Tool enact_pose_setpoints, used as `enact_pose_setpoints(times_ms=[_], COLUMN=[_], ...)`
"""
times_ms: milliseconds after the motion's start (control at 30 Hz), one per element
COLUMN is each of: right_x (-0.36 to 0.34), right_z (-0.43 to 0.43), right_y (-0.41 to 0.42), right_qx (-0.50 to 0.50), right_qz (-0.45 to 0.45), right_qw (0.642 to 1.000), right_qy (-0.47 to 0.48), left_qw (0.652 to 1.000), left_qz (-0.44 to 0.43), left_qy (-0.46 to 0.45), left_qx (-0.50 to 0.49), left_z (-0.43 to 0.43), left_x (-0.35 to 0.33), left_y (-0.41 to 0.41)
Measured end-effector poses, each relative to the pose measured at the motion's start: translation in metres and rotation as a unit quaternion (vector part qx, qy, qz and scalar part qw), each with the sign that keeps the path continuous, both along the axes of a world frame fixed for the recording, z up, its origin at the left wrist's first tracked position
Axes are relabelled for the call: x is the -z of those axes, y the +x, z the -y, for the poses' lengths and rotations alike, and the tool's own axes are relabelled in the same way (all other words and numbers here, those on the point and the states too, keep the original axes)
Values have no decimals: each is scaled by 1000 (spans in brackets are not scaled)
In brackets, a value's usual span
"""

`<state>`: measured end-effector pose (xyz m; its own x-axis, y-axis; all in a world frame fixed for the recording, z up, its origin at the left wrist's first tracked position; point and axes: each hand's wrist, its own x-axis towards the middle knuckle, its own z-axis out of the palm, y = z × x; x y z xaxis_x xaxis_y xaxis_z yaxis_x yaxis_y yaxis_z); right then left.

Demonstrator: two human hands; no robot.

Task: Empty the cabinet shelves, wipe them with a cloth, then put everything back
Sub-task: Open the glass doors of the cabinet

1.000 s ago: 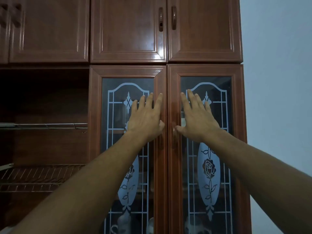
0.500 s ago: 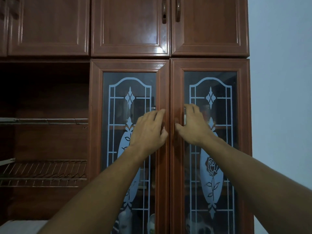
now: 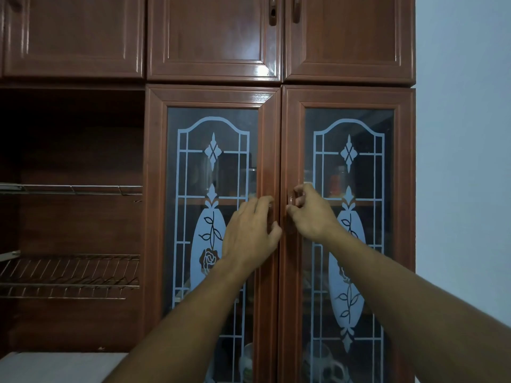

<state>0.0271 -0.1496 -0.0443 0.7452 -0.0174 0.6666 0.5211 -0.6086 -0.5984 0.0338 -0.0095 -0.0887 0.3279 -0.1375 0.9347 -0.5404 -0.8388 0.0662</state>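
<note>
- Dim, bluish indoor light; the colours look muted.
- A small bright glare sits on the glossy upper door (image 3: pixel 262 70), near its lower right corner.
- The open shelf bay (image 3: pixel 69 128) on the left sinks into deep shadow.
- Things behind the glass (image 3: pixel 213 172) are murky and hard to read.
- The wall (image 3: pixel 464 134) is evenly lit.
- Straight lines bow slightly toward the edges.

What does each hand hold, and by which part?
The right hand grips the right door's handle; the left hand seems to grip the left door's handle, hidden.
</note>
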Motion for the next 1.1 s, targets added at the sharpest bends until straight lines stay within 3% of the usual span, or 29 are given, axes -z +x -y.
enact_pose_setpoints(times_ms=[233, 333, 467, 800, 967, 1100], right_x=[1, 3, 5, 6, 6, 7], right_z=[5, 10, 20, 51, 74, 96], right_y=[-10, -19, -37, -92, -118, -138], right_qx=[-28, -38, -57, -82, -65, -55], right_qz=[3, 14, 28, 54, 70, 82], right_qw=[999, 998, 996, 994, 995, 994], right_qy=[32, 43, 65, 57, 40, 43], left_qw=[1000, 994, 972, 905, 865, 854], left_qz=[-13, -62, -153, -233, -252, -260], left_qy=[-3, -45, -104, -160, -163, -140], left_qx=[23, 76, 148, 317, 403, 428], left_z=[2, 6, 12, 28, 43, 60], left_x=[1, 3, 7, 22, 29, 31], left_y=[-7, -15, -25, -68, -91, -103])
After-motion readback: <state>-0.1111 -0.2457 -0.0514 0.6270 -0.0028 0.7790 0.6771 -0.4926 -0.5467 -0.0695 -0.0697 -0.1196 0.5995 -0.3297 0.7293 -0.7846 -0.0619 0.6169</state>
